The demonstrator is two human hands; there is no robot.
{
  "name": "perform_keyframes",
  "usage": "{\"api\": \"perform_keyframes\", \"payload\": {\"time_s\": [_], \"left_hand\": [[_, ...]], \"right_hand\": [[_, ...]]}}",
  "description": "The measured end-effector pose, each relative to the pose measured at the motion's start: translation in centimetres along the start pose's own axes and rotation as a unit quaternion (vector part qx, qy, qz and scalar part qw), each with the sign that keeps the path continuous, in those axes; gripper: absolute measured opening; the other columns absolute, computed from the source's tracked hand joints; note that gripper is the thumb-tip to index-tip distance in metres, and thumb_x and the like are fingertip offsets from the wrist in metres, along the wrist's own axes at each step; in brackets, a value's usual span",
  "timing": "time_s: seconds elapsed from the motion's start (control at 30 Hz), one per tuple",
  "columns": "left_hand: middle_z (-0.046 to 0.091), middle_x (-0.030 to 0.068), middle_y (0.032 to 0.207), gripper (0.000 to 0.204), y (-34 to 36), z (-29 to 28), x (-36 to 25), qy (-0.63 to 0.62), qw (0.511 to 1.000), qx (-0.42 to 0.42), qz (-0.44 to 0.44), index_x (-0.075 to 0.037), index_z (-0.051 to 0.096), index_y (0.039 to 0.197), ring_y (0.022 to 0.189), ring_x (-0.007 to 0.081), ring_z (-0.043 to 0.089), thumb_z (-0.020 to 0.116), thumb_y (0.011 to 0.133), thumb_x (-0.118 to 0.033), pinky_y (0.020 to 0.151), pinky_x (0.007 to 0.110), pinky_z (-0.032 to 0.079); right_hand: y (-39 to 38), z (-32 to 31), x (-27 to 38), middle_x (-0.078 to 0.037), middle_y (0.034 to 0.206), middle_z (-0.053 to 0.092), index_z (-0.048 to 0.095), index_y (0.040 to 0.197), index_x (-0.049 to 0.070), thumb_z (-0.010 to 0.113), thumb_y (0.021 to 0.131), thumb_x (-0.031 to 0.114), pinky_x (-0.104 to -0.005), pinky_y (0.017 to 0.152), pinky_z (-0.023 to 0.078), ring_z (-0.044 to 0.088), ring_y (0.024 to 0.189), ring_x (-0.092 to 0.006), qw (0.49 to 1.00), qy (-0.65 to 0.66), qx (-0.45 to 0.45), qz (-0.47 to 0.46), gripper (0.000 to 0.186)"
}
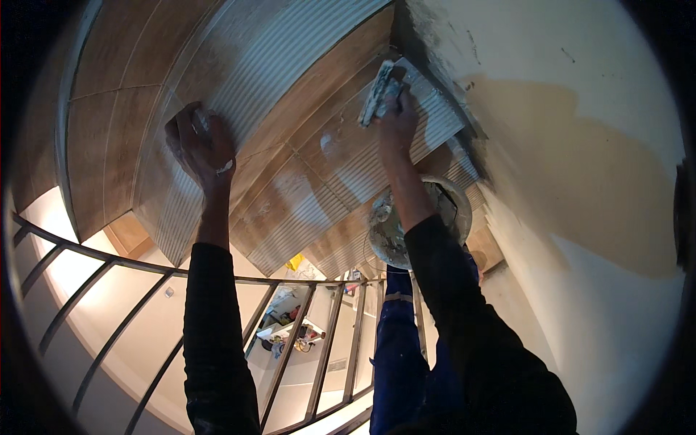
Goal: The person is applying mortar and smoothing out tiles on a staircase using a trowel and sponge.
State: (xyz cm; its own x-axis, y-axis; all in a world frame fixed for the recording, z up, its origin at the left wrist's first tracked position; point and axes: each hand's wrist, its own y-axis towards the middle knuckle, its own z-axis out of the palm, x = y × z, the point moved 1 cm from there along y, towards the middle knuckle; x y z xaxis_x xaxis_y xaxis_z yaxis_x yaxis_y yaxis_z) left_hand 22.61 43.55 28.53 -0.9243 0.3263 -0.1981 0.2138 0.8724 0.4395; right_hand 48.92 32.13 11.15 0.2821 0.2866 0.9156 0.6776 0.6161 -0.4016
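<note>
My right hand [397, 119] is wrapped round a float [377, 94], a flat block smeared with pale paste, above a wood-look stair tread [341, 145] beside the wall. My left hand [201, 145] is by the ribbed band of a step at left, its fingers curled round something pale that I cannot make out. White paste sticks to that hand near the wrist. Beneath my right forearm stands a round bucket [378, 243], its rim and inside coated in grey-white paste; the arm hides part of it. Whitish smears [308, 206] cover parts of the treads.
A metal railing [225, 277] curves along the stair's lower side. Through its bars, a lower level shows with a white shelf [308, 333] holding assorted items. At right rises a cream wall [580, 145] with rough, patched plaster near the steps. Something yellow [294, 262] lies below the stairs.
</note>
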Motion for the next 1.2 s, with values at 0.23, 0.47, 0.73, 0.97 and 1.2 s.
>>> {"api": "perform_keyframes", "payload": {"time_s": [0.23, 0.47, 0.73, 0.97, 1.2], "left_hand": [[0.064, 0.0205, 0.119, 0.033, 0.0, -0.2, -0.7, 0.016, 1.000, -0.006, 0.006, -0.005, 0.071, 0.125, 0.112, 0.0394, 0.061, 0.066, 0.099, -0.025, 0.100, 0.051, 0.047], [0.067, 0.0212, 0.117, 0.032, 0.2, 1.9, -2.1, -0.016, 1.000, -0.020, 0.013, -0.002, 0.070, 0.123, 0.112, 0.0394, 0.061, 0.068, 0.098, -0.023, 0.098, 0.051, 0.048], [0.072, 0.0170, 0.106, 0.029, -3.9, -0.5, -6.5, -0.168, 0.972, -0.044, 0.161, -0.004, 0.071, 0.117, 0.093, 0.0358, 0.071, 0.070, 0.093, -0.021, 0.080, 0.043, 0.058], [0.054, 0.0207, 0.158, 0.057, -6.0, 11.5, -17.7, -0.123, 0.899, 0.348, 0.235, -0.002, 0.061, 0.139, 0.097, 0.0363, 0.077, 0.075, 0.085, -0.016, 0.079, 0.045, 0.064], [0.040, 0.0174, 0.170, 0.060, -2.4, 17.5, -23.5, 0.061, 0.850, 0.446, 0.275, -0.003, 0.048, 0.158, 0.112, 0.0333, 0.075, 0.059, 0.102, -0.020, 0.089, 0.045, 0.062]], "right_hand": [[4.2, 2.8, 1.8, -0.021, 0.122, 0.072, 0.062, 0.142, -0.004, 0.056, 0.110, 0.016, -0.0421, 0.093, 0.055, 0.070, 0.108, -0.0288, 0.991, -0.085, -0.085, -0.058, 0.038], [-4.2, 0.0, -3.5, -0.029, 0.127, 0.070, 0.057, 0.148, -0.003, 0.055, 0.108, 0.022, -0.0446, 0.102, 0.053, 0.071, 0.118, -0.0388, 0.977, -0.146, 0.154, 0.017, 0.047], [-16.4, -10.4, 1.8, -0.007, 0.121, 0.068, 0.053, 0.154, -0.001, 0.058, 0.109, 0.020, -0.0331, 0.096, 0.055, 0.067, 0.108, -0.0162, 0.938, 0.120, 0.213, 0.247, 0.050], [-22.1, -20.3, 0.8, -0.011, 0.127, 0.069, 0.049, 0.156, -0.003, 0.059, 0.111, 0.017, -0.0310, 0.099, 0.052, 0.065, 0.114, -0.0155, 0.922, -0.016, 0.269, 0.277, 0.050], [-23.1, -24.7, 0.0, -0.007, 0.130, 0.067, 0.043, 0.162, 0.000, 0.055, 0.110, 0.011, -0.0287, 0.097, 0.052, 0.062, 0.111, -0.0114, 0.920, 0.013, 0.261, 0.293, 0.054]]}}
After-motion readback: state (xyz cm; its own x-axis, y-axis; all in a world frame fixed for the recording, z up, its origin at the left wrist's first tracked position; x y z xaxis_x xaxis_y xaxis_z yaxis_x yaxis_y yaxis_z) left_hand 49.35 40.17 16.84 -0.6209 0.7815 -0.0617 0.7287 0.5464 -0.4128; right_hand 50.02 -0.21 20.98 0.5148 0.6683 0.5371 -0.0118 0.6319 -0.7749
